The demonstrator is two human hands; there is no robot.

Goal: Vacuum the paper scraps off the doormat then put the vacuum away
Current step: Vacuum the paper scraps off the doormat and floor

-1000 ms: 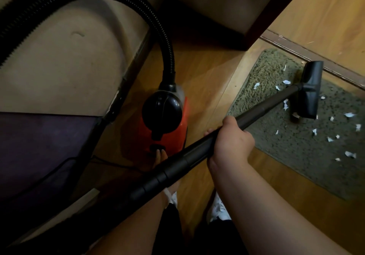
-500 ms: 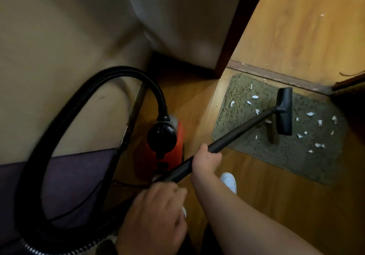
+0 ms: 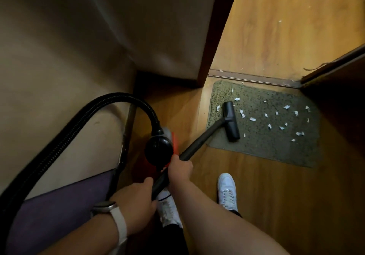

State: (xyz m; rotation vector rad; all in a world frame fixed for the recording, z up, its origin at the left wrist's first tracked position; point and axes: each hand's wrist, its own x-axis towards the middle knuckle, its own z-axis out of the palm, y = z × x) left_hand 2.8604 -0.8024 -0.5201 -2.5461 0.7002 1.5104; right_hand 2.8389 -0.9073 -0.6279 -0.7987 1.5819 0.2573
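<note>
The fingers of the right hand (image 3: 180, 169) are curled round the black wand (image 3: 201, 138) at frame centre. Those of the left hand (image 3: 136, 203) wrap its rear end just behind, a two-point hold that probably steers the floor head (image 3: 231, 121). The head lies flat on the left part of the doormat (image 3: 262, 150), centre right, with most paper scraps (image 3: 252, 119) uncollected to its right; the red canister (image 3: 159, 152) stands beside the mat.

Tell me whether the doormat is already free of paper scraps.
No, white paper scraps lie scattered across the doormat beside the vacuum head.
</note>
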